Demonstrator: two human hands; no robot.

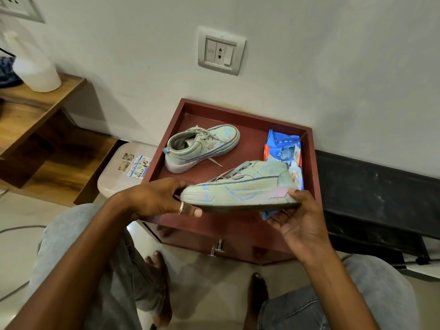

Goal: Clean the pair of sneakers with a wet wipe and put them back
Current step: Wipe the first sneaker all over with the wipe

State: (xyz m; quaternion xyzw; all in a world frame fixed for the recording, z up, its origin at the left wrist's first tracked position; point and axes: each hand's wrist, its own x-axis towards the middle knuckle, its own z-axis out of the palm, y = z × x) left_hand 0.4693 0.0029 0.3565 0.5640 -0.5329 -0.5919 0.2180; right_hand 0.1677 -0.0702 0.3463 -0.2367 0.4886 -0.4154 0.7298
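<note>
A pale green sneaker (240,186) with blue marks and a pink heel patch is held level above the front of a dark red tray-topped cabinet (309,177). My left hand (157,198) grips its toe end. At the heel, my right hand (297,217) holds the sole with a blue wet wipe (269,214) tucked under it. The second sneaker (200,148) lies in the tray at the back left, one lace trailing. A blue wet-wipe pack (283,148) lies open in the tray's right side, partly behind the held sneaker.
A white stool (123,172) with stickers stands left of the cabinet. A wooden shelf (35,110) at far left carries a white bottle (33,65). A black bench (376,198) runs along the wall at right. My knees and bare feet are below.
</note>
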